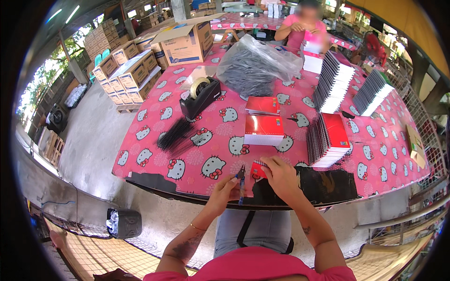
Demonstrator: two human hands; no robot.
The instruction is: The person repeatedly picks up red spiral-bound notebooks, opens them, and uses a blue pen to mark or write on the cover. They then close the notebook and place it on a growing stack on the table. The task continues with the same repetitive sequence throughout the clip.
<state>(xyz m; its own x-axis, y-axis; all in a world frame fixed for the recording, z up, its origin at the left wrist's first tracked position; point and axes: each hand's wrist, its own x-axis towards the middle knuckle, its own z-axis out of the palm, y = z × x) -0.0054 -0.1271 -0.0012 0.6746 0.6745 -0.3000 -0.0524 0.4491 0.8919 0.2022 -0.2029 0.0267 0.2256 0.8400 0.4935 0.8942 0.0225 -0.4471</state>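
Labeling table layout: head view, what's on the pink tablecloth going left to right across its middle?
Loose pile of black binding combs → black tape dispenser → red notebook lying flat → upright row of red-covered notebooks → brown cardboard piece at the right edge.

My only view sits on the wearer's head, looking steeply down and forward across the pink table (187, 140). It's close above the hands, fisheye-bent at the rim.
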